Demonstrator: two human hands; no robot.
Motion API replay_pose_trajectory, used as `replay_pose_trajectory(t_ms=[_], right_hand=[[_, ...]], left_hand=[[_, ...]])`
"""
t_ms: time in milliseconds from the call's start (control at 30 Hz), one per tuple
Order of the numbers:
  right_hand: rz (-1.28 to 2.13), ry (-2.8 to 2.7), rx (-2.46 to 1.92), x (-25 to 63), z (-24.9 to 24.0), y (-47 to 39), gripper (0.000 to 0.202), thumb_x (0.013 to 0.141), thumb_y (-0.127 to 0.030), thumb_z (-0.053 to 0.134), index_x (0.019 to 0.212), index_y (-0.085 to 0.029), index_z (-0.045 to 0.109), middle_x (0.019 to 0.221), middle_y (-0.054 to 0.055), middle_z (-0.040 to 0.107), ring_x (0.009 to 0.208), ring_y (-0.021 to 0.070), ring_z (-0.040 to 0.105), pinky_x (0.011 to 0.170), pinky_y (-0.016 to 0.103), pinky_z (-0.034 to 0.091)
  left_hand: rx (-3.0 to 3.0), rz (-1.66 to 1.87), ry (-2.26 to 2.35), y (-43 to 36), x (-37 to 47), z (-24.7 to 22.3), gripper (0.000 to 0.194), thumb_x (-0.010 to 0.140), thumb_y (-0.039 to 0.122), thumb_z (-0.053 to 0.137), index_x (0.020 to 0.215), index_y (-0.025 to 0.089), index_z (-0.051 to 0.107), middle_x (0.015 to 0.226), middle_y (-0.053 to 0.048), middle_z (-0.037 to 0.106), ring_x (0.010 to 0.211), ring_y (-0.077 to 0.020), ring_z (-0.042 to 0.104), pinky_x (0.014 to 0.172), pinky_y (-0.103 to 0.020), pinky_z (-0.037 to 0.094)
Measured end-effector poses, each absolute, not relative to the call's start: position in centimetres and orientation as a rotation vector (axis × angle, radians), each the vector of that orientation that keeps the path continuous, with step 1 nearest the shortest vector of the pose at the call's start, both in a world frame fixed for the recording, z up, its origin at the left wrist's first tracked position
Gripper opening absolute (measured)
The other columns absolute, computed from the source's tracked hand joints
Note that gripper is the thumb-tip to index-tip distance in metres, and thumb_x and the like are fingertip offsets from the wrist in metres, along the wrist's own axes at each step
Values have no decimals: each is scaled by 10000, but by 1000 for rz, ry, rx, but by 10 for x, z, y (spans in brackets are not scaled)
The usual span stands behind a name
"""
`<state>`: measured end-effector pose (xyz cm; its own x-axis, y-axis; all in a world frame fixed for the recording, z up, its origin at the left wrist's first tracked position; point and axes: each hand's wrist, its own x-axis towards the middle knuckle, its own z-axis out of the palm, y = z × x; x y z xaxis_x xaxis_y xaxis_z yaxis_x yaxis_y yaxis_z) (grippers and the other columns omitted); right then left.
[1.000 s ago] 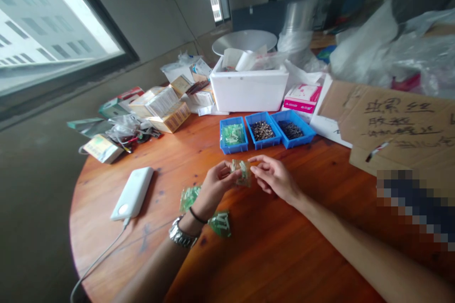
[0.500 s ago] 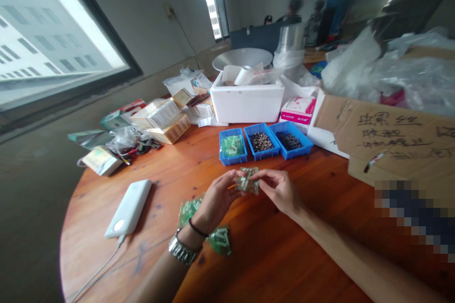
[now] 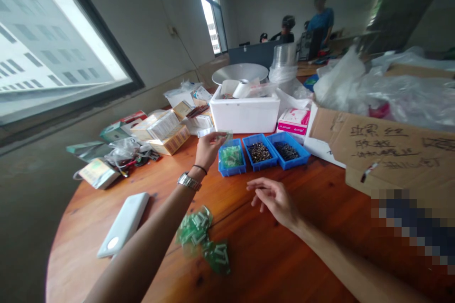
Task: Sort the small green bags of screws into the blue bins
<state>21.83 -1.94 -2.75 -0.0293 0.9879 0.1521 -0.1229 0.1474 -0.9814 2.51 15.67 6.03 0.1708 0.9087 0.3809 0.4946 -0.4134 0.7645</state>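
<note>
My left hand (image 3: 209, 147), with a watch and a dark band at the wrist, reaches over the left blue bin. Its fingertips pinch a small clear plastic bag (image 3: 229, 136); the bag's contents are too blurred to make out. In that left blue bin (image 3: 232, 170) lie small greenish packets (image 3: 231, 155). My right hand (image 3: 275, 201) hovers above the table in front of the bins, fingers apart and holding nothing. Nearer to me, a pile of green-tinted bags with pale plugs (image 3: 195, 227) rests on the wood, touching or close to another such bag (image 3: 217, 256).
The middle bin (image 3: 261, 163) holds brownish metal pieces, the right bin (image 3: 292, 163) dark screws. Behind stands a white foam box (image 3: 243, 116). A written-on cardboard box (image 3: 330, 128) is at right, a white power bank (image 3: 124, 225) at left. People (image 3: 320, 19) are in the background.
My left hand has moved forward with the small bag, from between both hands to above the left bin. My right hand has let go of the bag and its fingers have spread.
</note>
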Motion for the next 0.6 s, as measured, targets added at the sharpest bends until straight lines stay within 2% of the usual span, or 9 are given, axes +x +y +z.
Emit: replay_pose_trajectory(t_ms=[133,200,267,333,400,433,533,600], right_hand=[[1192,-1264,-1012,218,-27,-20,308,924,-398,666,1116,-171,748,1067,121,792,656,174,750,441,207,504],[1200,-1283,-1017,219,-26,-20,305,933,-392,653,1122,-169,742,1068,118,789,657,166,746,447,203,503],[1206,-1292,-1012,220,-26,-20,296,939,-391,646,1109,-168,741,1043,108,784,646,157,735,443,198,493],[1203,-1295,-1010,221,-25,-21,287,936,-394,650,1090,-170,743,1000,93,774,632,152,721,433,195,483],[1195,-1300,-1027,222,-25,-21,285,937,-392,650,1091,-172,744,970,81,761,625,148,710,430,194,478],[1199,-1305,-1033,223,-25,-21,283,938,-389,650,1091,-171,745,945,73,752,618,146,702,428,194,475],[1214,-1315,-1035,224,-26,-21,272,953,-381,640,1085,-167,744,894,58,726,607,140,684,428,193,463],[1218,-1317,-1035,224,-27,-22,266,958,-382,639,1074,-166,742,873,50,714,597,136,673,433,195,459]], left_hand=[[2104,951,1421,182,36,43,69,767,265,801,802,223,843,804,-76,799,911,-302,717,1026,-481,470],[2133,894,1456,183,39,38,78,797,265,782,765,223,838,777,-83,786,947,-327,706,1102,-564,387],[2151,861,1485,180,38,40,141,860,267,718,854,222,851,912,-104,805,1086,-352,672,1151,-610,305],[2198,856,1489,171,30,47,220,913,281,657,1014,232,847,1123,-113,793,1252,-352,595,1185,-596,260],[2306,851,1455,155,15,56,290,963,330,599,1126,232,818,1231,-112,757,1296,-326,559,1184,-541,294],[2374,814,1420,144,5,60,317,983,364,572,1137,222,809,1216,-114,754,1250,-312,584,1153,-505,346],[2495,494,1341,101,-31,65,372,988,477,559,1058,200,797,1038,-106,758,973,-268,670,947,-399,494],[2521,259,1413,69,-57,61,394,942,559,616,1039,216,785,1002,-99,749,913,-266,678,872,-380,509]])
